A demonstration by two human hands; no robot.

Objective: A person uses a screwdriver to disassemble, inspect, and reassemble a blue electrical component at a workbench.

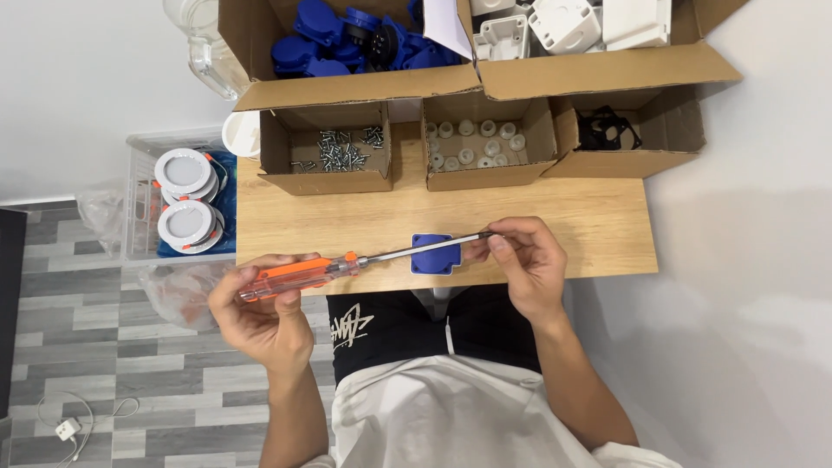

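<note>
My left hand point(260, 308) grips the clear orange handle of a screwdriver point(299, 271), held level over the front edge of the wooden table point(347, 221). Its metal shaft runs right, passing over a blue square plastic part point(433, 256) lying on the table. My right hand point(524, 260) pinches the tip of the shaft between thumb and fingers; whether a small screw sits at the tip I cannot tell.
Small cardboard boxes at the table's back hold screws point(342, 149), white round pieces point(472, 143) and black parts point(607, 130). Larger boxes behind hold blue parts point(347, 39) and white housings point(563, 22). A crate of round white lamps point(186, 199) stands left.
</note>
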